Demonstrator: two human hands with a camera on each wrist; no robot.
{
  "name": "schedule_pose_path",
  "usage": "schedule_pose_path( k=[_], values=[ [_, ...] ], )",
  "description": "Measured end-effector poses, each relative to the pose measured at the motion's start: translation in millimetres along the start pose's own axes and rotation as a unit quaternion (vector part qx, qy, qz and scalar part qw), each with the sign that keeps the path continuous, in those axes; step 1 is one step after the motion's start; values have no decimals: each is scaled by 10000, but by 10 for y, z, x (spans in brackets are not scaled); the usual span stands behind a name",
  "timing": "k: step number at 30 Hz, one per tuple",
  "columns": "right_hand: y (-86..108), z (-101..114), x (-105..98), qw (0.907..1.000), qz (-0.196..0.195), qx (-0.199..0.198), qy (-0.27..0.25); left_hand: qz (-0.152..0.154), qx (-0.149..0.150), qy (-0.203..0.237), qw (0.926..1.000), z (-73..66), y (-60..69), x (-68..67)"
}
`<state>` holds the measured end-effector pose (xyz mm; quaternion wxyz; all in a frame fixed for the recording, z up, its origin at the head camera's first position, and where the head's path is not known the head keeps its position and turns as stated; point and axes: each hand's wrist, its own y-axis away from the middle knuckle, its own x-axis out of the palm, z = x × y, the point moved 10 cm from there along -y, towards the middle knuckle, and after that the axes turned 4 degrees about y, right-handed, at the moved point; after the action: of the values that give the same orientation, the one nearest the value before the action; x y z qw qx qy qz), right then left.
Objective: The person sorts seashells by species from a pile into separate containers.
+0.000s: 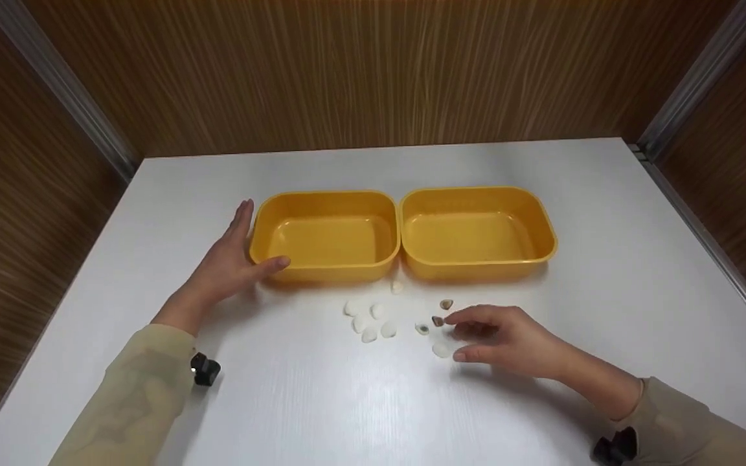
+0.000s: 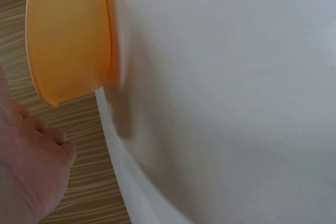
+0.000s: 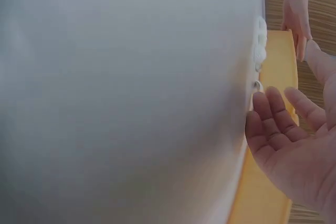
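Stone [image 1: 437,321], brown, lies beside right grip [image 1: 512,340], parted; left grip [image 1: 225,262], wide, flanks 1 yellow tub [image 1: 327,274].

From my head camera I look forward and down, from above, across the smooth white tabletop [image 1: 308,401] and two yellow rounded-rectangular plastic tubs [image 1: 324,274]. My left-wrist view, close and turned sideways, catches one tub's end. My right-wrist view, likewise sideways, looks past the near bare right hand [image 3: 296,161] to the farther bare left hand [image 3: 297,17]; the head view shares both.

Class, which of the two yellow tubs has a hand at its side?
The left tub: the left hand spans its outer corner; the right tub has none.
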<state>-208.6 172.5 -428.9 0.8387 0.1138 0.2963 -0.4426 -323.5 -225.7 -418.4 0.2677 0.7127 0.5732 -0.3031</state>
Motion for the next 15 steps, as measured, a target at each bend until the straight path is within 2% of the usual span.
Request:
schedule_pose_path(
  k=[6,15],
  values=[
    [-42,-73,99,9989,310,285,-192,60,-97,259,9996,79,-56,-3],
    [-90,14,180,9983,476,-281,193,139,-247,326,9991,175,-97,58]
  ],
)
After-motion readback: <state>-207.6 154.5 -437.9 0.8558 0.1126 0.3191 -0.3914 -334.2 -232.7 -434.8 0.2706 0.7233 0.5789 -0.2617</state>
